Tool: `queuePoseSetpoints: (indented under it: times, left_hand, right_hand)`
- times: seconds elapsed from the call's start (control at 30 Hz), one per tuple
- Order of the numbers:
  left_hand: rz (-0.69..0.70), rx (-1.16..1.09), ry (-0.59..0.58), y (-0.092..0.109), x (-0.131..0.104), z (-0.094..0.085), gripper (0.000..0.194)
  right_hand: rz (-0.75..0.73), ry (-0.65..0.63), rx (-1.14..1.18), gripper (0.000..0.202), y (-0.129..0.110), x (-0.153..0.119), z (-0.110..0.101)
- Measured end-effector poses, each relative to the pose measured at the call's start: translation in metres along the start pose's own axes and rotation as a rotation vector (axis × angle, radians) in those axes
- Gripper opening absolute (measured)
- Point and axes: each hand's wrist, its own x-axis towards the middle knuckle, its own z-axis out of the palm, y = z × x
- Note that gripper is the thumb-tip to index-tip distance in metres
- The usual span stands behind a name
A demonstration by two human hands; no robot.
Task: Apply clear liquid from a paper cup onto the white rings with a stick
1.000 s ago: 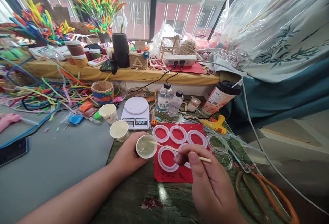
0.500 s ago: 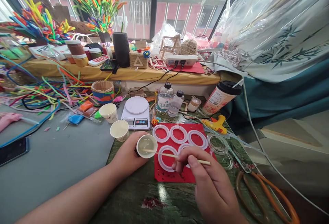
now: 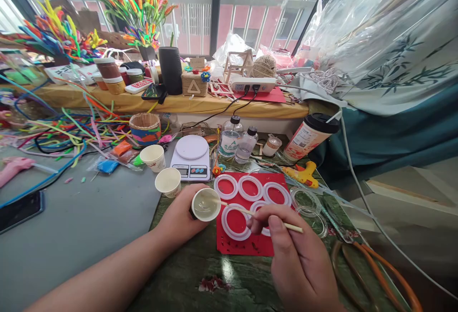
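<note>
A paper cup [image 3: 206, 218] with clear liquid in it is gripped from its left side by my left hand [image 3: 182, 214], its mouth tipped toward me. Between the thumb and fingers of my right hand [image 3: 289, 243] is a thin wooden stick [image 3: 239, 209]; its far end reaches over the rim into the cup. Under the right hand lies a red sheet [image 3: 234, 247] bearing several whitish ring molds [image 3: 226, 187], some partly covered by the hand. Two more paper cups, one behind [image 3: 152, 158] the other [image 3: 168, 182], stand left of the held cup.
A white kitchen scale [image 3: 191, 157] stands behind the cups, beside two clear bottles [image 3: 231, 140] with black caps. Toward the right are a yellow glue gun [image 3: 304, 174], clear rings [image 3: 315, 216], orange-handled scissors [image 3: 379, 274] and a lidded drink cup [image 3: 310, 135]. A phone [image 3: 21, 209] lies at left.
The stick has shifted a little to the right with my right hand, its tip moving from the middle of the liquid to near the cup's right rim. My left hand keeps hold of the cup.
</note>
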Motion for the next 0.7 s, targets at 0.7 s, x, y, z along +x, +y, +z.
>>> queuePoseSetpoints:
  times: [0.7]
  left_hand:
    - [0.023, 0.015, -0.002, -0.004, -0.002, -0.001, 0.044]
  right_hand:
    - [0.096, 0.095, 0.113, 0.030, 0.012, 0.002, -0.002]
